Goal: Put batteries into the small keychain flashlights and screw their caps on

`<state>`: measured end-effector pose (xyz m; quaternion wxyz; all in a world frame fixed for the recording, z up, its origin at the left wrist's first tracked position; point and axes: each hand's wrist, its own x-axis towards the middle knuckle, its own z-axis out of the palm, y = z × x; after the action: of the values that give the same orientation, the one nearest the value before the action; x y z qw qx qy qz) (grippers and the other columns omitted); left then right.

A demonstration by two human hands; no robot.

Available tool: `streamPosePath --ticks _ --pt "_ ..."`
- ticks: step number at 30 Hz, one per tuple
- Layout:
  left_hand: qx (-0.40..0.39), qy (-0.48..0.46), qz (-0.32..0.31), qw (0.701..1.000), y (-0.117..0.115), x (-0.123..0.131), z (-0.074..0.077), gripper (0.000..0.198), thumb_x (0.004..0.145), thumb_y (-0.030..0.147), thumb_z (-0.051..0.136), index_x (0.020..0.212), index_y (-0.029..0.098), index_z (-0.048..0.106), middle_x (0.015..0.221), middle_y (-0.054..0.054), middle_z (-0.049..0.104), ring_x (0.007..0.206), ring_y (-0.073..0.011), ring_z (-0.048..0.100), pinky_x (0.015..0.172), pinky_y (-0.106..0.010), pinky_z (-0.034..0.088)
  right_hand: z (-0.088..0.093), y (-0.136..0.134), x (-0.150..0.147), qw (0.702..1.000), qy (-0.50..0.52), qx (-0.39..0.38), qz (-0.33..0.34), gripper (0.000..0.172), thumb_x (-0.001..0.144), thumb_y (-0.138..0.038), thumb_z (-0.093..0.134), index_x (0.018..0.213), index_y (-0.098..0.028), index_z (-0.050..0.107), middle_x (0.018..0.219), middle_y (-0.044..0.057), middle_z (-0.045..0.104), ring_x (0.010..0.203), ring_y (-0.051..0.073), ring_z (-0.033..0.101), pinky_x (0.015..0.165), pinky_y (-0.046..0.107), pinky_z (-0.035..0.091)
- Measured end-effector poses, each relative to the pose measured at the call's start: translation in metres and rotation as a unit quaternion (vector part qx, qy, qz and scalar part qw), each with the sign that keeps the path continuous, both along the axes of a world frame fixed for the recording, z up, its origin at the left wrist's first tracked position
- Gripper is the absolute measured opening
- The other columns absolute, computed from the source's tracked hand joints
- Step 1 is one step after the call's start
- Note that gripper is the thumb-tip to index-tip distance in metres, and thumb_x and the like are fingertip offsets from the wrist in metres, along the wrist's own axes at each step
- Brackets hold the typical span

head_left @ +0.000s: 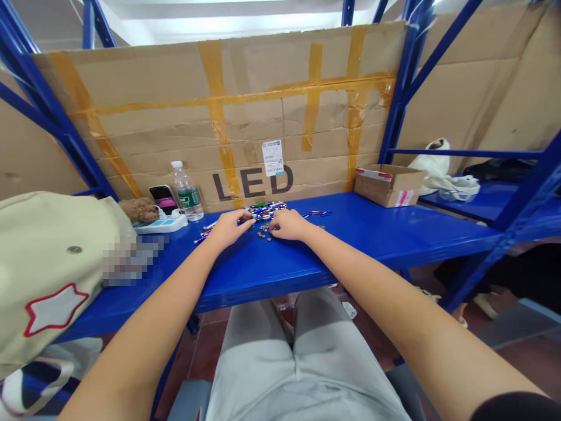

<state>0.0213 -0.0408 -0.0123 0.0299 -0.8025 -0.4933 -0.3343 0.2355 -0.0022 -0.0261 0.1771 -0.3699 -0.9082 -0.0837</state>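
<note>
Nr back edge of blue metal shelf [359, 237], left hand [230, 226] & right hand [288, 225], fingers curled (grip unclear), are working small grey round bits [264, 233], prob. best pinching singly.

"LED" in large dark letters on the cardboard sheet [245, 134], small white label [272, 157] above it unreadable

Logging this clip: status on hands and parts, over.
Left hand, right hand palm-down on blue shelf, grip unclear. Small round pieces between them. Coloured tubes heaped just behind.
</note>
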Motion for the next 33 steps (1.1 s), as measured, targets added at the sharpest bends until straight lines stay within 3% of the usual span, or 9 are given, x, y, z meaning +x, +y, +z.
streamPosePath --ticks 7,16,22,27,30,33 --pt "-0.012 -0.005 -0.014 1.000 -0.001 0.002 -0.001 0.025 0.084 0.042 0.056 0.088 0.019 0.066 0.091 -0.005 0.072 0.086 -0.0213 0.065 0.079 -0.031 0.050 -0.003 0.013 0.002 0.994 0.034 -0.103 -0.018 0.023 0.079 -0.042 0.064 0.093 -0.027 0.075 0.096 0.001 0.073 0.087 0.021 0.064 0.067 0.028 0.041" --pt "-0.031 0.004 -0.020 0.999 -0.002 0.005 -0.001 0.026 0.084 0.041 0.055 0.090 0.018 0.066 0.089 -0.004 0.072 0.081 -0.0195 0.063 0.080 -0.031 0.049 -0.001 0.016 0.006 0.985 0.037 -0.166 -0.024 0.017 0.081 -0.033 0.066 0.083 -0.019 0.075 0.085 0.003 0.074 0.076 0.016 0.064 0.063 0.023 0.042" --pt "-0.037 0.004 -0.023 0.999 -0.001 0.007 -0.002 0.027 0.083 0.042 0.055 0.090 0.018 0.067 0.091 -0.004 0.072 0.083 -0.0200 0.064 0.080 -0.030 0.049 -0.003 0.017 0.003 0.988 0.040 -0.148 -0.014 0.021 0.081 -0.035 0.066 0.096 -0.023 0.074 0.100 0.002 0.073 0.091 0.019 0.064 0.073 0.024 0.043" --pt "-0.040 0.008 -0.026 0.999 0.001 0.006 -0.003 0.028 0.082 0.042 0.055 0.091 0.018 0.067 0.092 -0.005 0.072 0.085 -0.0210 0.065 0.081 -0.031 0.049 -0.004 0.019 -0.003 0.981 0.034 -0.177 -0.069 0.017 0.082 -0.038 0.064 0.085 -0.025 0.073 0.098 0.002 0.073 0.099 0.024 0.062 0.084 0.033 0.040" --pt "-0.038 0.014 -0.033 0.999 0.001 0.005 -0.004 0.028 0.083 0.042 0.055 0.091 0.018 0.068 0.092 -0.005 0.073 0.086 -0.0214 0.065 0.081 -0.032 0.049 -0.003 0.018 -0.002 0.978 0.074 -0.190 -0.039 0.013 0.081 -0.031 0.064 0.081 -0.021 0.072 0.091 0.003 0.072 0.092 0.021 0.062 0.081 0.031 0.041" --pt "-0.029 0.033 -0.044 0.998 0.001 0.005 -0.005 0.028 0.083 0.041 0.055 0.093 0.018 0.068 0.094 -0.005 0.073 0.087 -0.0215 0.065 0.082 -0.032 0.049 -0.001 0.017 0.004 0.958 0.196 -0.206 0.041 0.019 0.082 -0.032 0.060 0.079 -0.015 0.069 0.080 0.003 0.069 0.077 0.015 0.059 0.070 0.025 0.041"
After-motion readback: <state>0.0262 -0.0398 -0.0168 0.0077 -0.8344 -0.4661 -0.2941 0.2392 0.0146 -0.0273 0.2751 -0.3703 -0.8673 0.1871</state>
